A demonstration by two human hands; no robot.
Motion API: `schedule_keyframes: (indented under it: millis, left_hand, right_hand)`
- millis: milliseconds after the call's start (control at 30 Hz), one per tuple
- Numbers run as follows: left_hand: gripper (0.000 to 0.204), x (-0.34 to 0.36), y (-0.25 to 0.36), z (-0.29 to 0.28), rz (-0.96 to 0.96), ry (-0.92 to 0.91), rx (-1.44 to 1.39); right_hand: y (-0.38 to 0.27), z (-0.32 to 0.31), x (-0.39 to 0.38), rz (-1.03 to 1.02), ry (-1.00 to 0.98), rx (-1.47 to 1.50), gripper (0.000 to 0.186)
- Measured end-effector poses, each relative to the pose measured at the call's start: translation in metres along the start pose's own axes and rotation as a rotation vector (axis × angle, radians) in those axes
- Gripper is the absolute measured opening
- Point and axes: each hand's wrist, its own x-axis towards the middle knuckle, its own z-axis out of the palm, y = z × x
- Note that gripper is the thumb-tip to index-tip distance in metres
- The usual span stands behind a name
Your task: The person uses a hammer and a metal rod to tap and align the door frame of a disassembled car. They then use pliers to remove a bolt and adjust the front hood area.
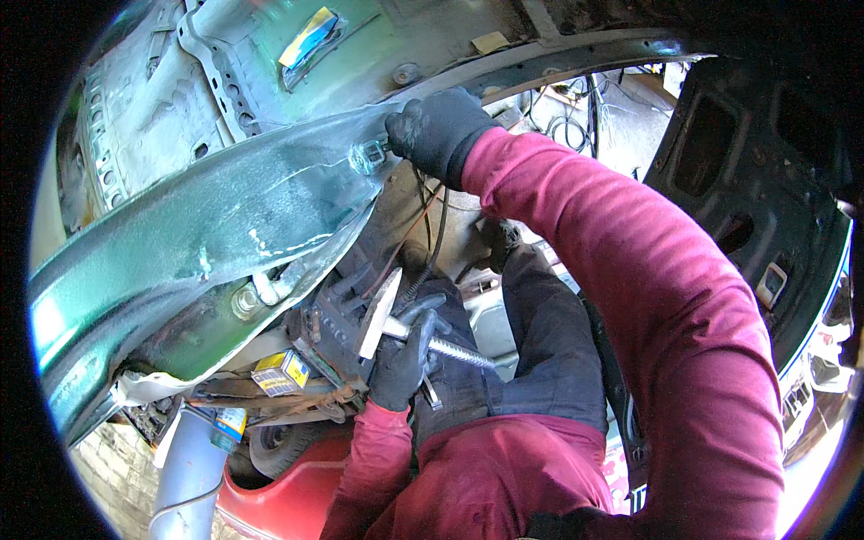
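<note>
My left hand [400, 367], in a dark glove, is closed round the metal handle of a hammer [376, 315] near its head. The ribbed handle [463, 351] points right across my lap. A thin metal piece [434, 393] sticks out below the same hand; its other end is hidden. My right hand [438, 135], also gloved, is closed in a fist at the edge of a green car body panel [261, 193]. A small bracket-like metal spot [367, 157] lies on the panel beside its fingers. What the fist holds, if anything, is hidden.
A yellow, blue and white packet [310, 38] lies on the bodywork above. A small box [281, 372] rests below the panel, near a grey pipe [189, 468] and a red car part [292, 495]. Cables [441, 220] hang in the opening; a dark panel [747, 189] stands at right.
</note>
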Motion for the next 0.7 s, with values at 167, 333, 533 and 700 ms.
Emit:
schedule_keyframes:
  millis: [167,333,533,700]
  left_hand:
    - [0.039,-0.003,-0.009,-0.008,-0.012,-0.032,-0.028]
    - [0.04,-0.006,-0.019,-0.011,-0.028,-0.06,-0.119]
    - [0.041,-0.013,-0.02,-0.009,0.014,-0.068,-0.088]
    - [0.039,-0.015,-0.013,-0.012,0.016,-0.077,-0.087]
  right_hand:
    - [0.009,0.003,0.019,-0.032,-0.192,-0.031,0.018]
    - [0.017,0.014,0.037,-0.372,-0.264,-0.22,0.015]
    - [0.02,-0.01,0.02,0.006,-0.274,0.078,0.03]
    - [0.027,-0.038,-0.022,0.022,-0.288,0.137,0.033]
